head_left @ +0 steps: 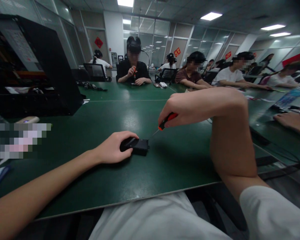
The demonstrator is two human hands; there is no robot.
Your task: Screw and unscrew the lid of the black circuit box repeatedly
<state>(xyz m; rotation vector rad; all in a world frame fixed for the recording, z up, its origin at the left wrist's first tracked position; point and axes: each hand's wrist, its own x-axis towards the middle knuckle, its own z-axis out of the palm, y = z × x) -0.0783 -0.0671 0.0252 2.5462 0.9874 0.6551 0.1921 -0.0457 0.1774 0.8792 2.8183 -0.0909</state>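
Note:
A small black box-shaped device [139, 146] lies on the green table [130, 110] in front of me. My left hand [113, 146] is closed around its left end and holds it down. My right hand [189, 106] is wrapped round the red-and-black handle of a screwdriver [166, 120], raised above the table. The thin shaft slopes down to the left, and its tip meets the device's right edge.
A large black case [35, 63] stands at the far left with a pale oblong object [28, 120] beside it. Several people sit along the far and right sides of the table. Another person's hand [292, 120] rests at the right edge. The table's front edge [140, 200] runs just before my lap.

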